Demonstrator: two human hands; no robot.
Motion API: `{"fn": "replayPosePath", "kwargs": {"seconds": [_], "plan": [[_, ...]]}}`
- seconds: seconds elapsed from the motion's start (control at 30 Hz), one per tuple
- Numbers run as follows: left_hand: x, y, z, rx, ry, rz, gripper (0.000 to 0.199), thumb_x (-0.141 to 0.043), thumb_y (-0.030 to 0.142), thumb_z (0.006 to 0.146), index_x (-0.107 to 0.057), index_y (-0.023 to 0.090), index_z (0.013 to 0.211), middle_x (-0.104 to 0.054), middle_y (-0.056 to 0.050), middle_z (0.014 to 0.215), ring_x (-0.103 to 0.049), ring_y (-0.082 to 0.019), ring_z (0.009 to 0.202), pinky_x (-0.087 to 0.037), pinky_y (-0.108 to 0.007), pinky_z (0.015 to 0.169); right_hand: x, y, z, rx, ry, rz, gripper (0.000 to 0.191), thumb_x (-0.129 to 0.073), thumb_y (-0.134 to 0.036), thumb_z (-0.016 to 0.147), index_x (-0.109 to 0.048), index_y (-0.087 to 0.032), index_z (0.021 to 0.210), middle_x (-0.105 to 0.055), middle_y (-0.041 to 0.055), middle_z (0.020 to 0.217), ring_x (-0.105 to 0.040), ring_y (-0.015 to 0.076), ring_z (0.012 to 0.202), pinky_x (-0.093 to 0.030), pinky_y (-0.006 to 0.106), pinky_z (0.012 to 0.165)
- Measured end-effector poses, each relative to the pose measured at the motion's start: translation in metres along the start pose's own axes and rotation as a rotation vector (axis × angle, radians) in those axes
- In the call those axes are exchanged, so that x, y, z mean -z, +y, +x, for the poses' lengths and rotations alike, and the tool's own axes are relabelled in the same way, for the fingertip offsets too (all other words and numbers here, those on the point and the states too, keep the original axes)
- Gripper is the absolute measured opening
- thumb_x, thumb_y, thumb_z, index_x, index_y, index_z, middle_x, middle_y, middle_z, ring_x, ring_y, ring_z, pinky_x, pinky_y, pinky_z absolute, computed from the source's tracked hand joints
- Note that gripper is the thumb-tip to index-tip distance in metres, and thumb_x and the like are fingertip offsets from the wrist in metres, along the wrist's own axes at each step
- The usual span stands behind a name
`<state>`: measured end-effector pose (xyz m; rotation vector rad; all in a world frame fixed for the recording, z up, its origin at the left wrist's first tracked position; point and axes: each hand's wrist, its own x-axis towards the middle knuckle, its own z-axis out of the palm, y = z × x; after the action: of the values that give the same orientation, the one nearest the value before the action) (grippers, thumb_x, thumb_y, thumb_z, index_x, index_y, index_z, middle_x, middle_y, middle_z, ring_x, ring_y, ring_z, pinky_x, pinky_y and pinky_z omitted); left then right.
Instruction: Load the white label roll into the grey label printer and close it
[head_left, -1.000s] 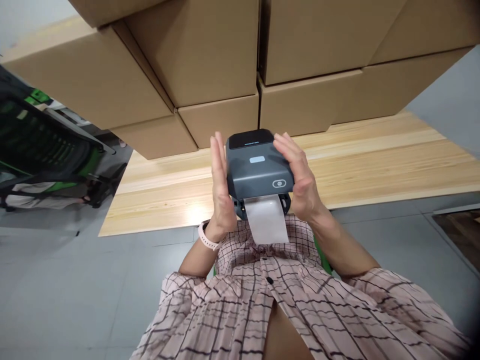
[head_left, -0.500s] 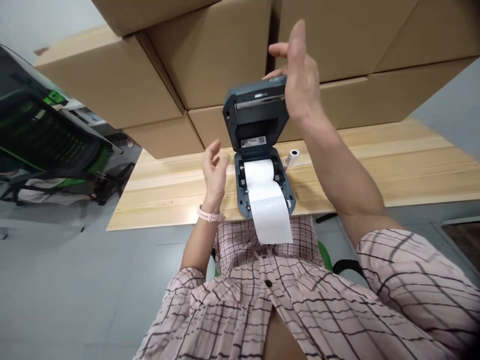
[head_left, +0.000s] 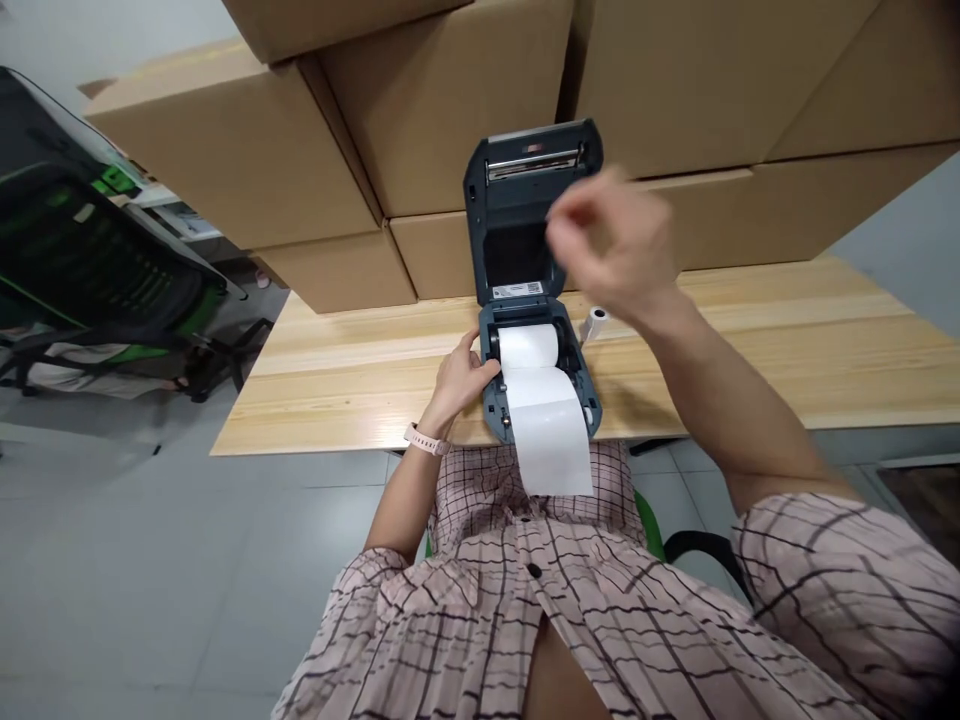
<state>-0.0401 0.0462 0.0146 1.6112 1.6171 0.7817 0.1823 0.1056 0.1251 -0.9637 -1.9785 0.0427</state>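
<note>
A dark grey label printer [head_left: 493, 423] stands at the table's front edge with its lid [head_left: 517, 222] swung up. Inside sits a white label roll [head_left: 529, 346], and its loose paper strip [head_left: 551, 440] hangs out over the front. My left hand [head_left: 463, 380] grips the printer's left wall, thumb over the rim and fingers along the outer side. In front of the lid's right side hovers my right hand [head_left: 619, 245], fingers curled but smeared by motion; whether they touch the lid cannot be told.
Cardboard boxes [head_left: 442, 120] are stacked along the back of the wooden table [head_left: 322, 380]. A small white roll [head_left: 595, 322] stands just right of the printer. To the left, on the floor, is a black and green office chair [head_left: 97, 260].
My left hand has moved right from beside the printer and taken hold of its left wall. The lid has tilted further back, and my right hand has come off its top edge, lower and nearer.
</note>
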Motion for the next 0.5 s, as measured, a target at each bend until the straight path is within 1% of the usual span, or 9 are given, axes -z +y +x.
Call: {"fn": "replayPosePath", "kwargs": {"seconds": [0.03, 0.1, 0.13, 0.17, 0.2, 0.27, 0.37, 0.43, 0.5], "plan": [[0.0, 0.0, 0.0, -0.002, -0.014, -0.002, 0.076, -0.062, 0.029, 0.079, -0.052, 0.01, 0.152, -0.055, 0.005, 0.064, -0.054, -0.017, 0.065, -0.036, -0.03, 0.063, -0.002, -0.001, -0.013, 0.013, -0.264, -0.01, 0.038, -0.049, -0.05, 0.106, -0.07, -0.02, 0.119, -0.076, 0.0104, 0.119, -0.07, 0.0254, 0.107, -0.056, 0.043, 0.098], [0.0, 0.001, 0.001, -0.018, -0.025, 0.0, 0.076, -0.062, 0.028, 0.079, -0.053, 0.008, 0.151, -0.053, 0.006, 0.062, -0.052, -0.016, 0.061, -0.034, -0.03, 0.06, -0.011, 0.006, -0.026, 0.015, -0.775, -0.068, 0.046, -0.061, -0.052, 0.096, -0.07, -0.022, 0.129, -0.078, 0.0114, 0.123, -0.071, 0.0341, 0.112, -0.055, 0.049, 0.096], [0.001, 0.002, 0.001, -0.027, -0.029, 0.001, 0.076, -0.061, 0.027, 0.078, -0.053, 0.008, 0.151, -0.053, 0.006, 0.061, -0.051, -0.016, 0.06, -0.034, -0.03, 0.06, -0.018, 0.011, -0.026, 0.006, -0.96, -0.116, 0.054, -0.066, -0.053, 0.092, -0.067, -0.022, 0.136, -0.076, 0.0131, 0.128, -0.07, 0.038, 0.117, -0.054, 0.051, 0.097], [0.002, 0.003, 0.001, -0.032, -0.037, 0.002, 0.075, -0.06, 0.026, 0.078, -0.053, 0.008, 0.151, -0.052, 0.006, 0.06, -0.05, -0.016, 0.058, -0.034, -0.03, 0.059, -0.025, 0.017, -0.024, -0.002, -1.088, -0.163, 0.062, -0.069, -0.054, 0.09, -0.063, -0.021, 0.142, -0.075, 0.0151, 0.133, -0.069, 0.0407, 0.121, -0.054, 0.052, 0.097], [0.004, 0.004, 0.001, -0.039, -0.056, 0.002, 0.074, -0.059, 0.026, 0.079, -0.053, 0.009, 0.151, -0.052, 0.007, 0.059, -0.049, -0.015, 0.056, -0.035, -0.03, 0.059, -0.033, 0.022, -0.02, -0.01, -1.166, -0.2, 0.068, -0.071, -0.056, 0.088, -0.061, -0.02, 0.145, -0.073, 0.0167, 0.135, -0.069, 0.0421, 0.122, -0.054, 0.052, 0.097], [0.009, 0.007, 0.001, -0.052, -0.12, 0.006, 0.069, -0.057, 0.024, 0.079, -0.055, 0.01, 0.147, -0.052, 0.007, 0.057, -0.049, -0.015, 0.052, -0.036, -0.03, 0.057, -0.046, 0.028, -0.01, -0.029, -1.241, -0.227, 0.078, -0.074, -0.059, 0.085, -0.057, -0.019, 0.149, -0.072, 0.0182, 0.137, -0.069, 0.0429, 0.121, -0.055, 0.052, 0.095], [0.015, 0.009, 0.002, -0.066, -0.223, 0.003, 0.062, -0.056, 0.022, 0.079, -0.058, 0.012, 0.14, -0.056, 0.006, 0.056, -0.052, -0.015, 0.047, -0.039, -0.029, 0.054, -0.06, 0.029, -0.001, -0.048, -1.29, -0.193, 0.093, -0.082, -0.062, 0.075, -0.052, -0.021, 0.153, -0.069, 0.0174, 0.142, -0.069, 0.0431, 0.121, -0.056, 0.052, 0.096], [0.017, 0.009, 0.003, -0.066, -0.238, -0.01, 0.062, -0.056, 0.023, 0.08, -0.056, 0.012, 0.141, -0.056, 0.006, 0.055, -0.054, -0.015, 0.045, -0.039, -0.029, 0.052, -0.066, 0.03, 0.001, -0.064, -1.301, -0.147, 0.101, -0.087, -0.062, 0.068, -0.05, -0.021, 0.154, -0.067, 0.0166, 0.146, -0.067, 0.043, 0.125, -0.056, 0.053, 0.1], [0.016, 0.009, 0.004, -0.065, -0.225, -0.018, 0.062, -0.055, 0.023, 0.081, -0.056, 0.012, 0.142, -0.055, 0.007, 0.054, -0.054, -0.015, 0.045, -0.039, -0.028, 0.051, -0.068, 0.033, 0.002, -0.075, -1.307, -0.081, 0.104, -0.089, -0.061, 0.063, -0.052, -0.021, 0.151, -0.067, 0.0153, 0.145, -0.067, 0.0417, 0.125, -0.056, 0.053, 0.103]]}}
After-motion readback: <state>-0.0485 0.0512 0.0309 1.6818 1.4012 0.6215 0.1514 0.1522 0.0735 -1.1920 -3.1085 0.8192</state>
